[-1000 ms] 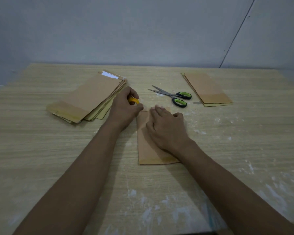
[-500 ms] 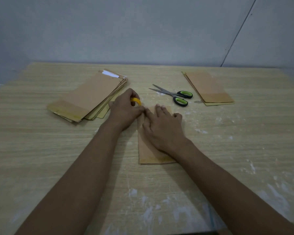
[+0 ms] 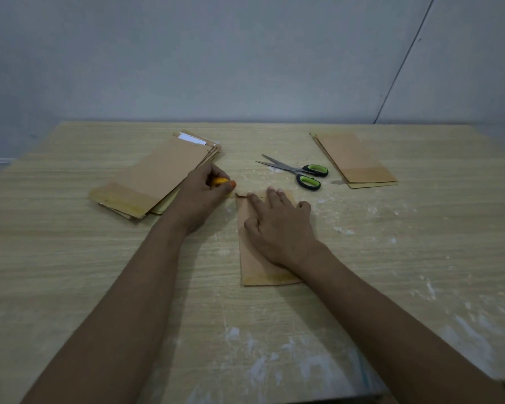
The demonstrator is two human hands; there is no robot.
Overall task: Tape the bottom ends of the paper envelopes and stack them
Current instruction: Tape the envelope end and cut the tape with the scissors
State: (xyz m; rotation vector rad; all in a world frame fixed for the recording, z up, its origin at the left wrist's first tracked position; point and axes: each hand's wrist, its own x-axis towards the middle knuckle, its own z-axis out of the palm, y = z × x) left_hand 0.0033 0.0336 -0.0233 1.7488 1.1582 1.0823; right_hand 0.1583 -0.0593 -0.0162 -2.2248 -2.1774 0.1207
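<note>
A brown paper envelope (image 3: 250,266) lies lengthwise on the wooden table (image 3: 70,272) in front of me. My right hand (image 3: 277,225) lies flat on it, straight fingers pressing near its far edge. My left hand (image 3: 200,193) grips a small yellow tape roll (image 3: 219,181) just left of the envelope's far left corner. The tape itself is too thin to make out.
A fanned stack of brown envelopes (image 3: 155,176) lies at the left, touching my left hand's far side. A smaller pile of envelopes (image 3: 354,160) sits at the far right. Green-handled scissors (image 3: 302,172) lie between them, beyond the right hand. White smudges mark the near tabletop.
My left hand with the tape roll has shifted slightly left, away from the envelope's corner. My right hand's fingers have spread along the far edge.
</note>
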